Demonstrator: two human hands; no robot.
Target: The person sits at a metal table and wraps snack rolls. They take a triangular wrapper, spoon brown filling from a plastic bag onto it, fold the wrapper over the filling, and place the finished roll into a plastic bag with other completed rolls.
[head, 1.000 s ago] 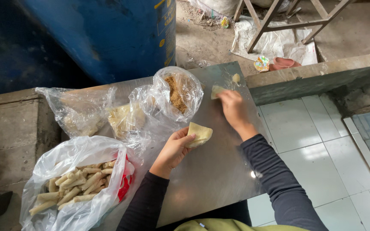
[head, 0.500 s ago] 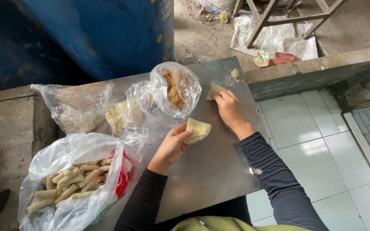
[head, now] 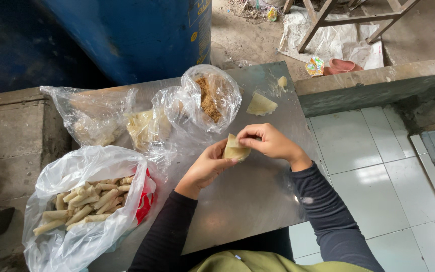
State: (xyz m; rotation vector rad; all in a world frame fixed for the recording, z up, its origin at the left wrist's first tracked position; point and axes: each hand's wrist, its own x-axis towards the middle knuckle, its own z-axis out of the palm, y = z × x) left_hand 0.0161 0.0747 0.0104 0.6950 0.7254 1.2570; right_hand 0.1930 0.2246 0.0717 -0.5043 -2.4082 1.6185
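Observation:
My left hand [head: 205, 166] cups a pale yellow folded wrapper [head: 235, 149] over the metal sheet [head: 247, 196]. My right hand [head: 270, 142] pinches the top edge of that same wrapper. Behind the hands, a second folded wrapper [head: 261, 105] lies flat on the sheet, with a small pale lump [head: 282, 81] farther back. A clear bag of brown crumbly filling [head: 208, 98] stands open just left of it.
A clear bag of finished pale rolls [head: 89, 201] sits at the front left. Two more clear bags [head: 94, 118] with pale sheets [head: 144, 128] lie behind it. A blue drum [head: 137, 35] stands at the back, a wooden frame [head: 328, 17] back right, white floor tiles [head: 373, 166] at right.
My right hand has come back from the far wrapper on the sheet to the wrapper in my left hand. That far wrapper now lies uncovered.

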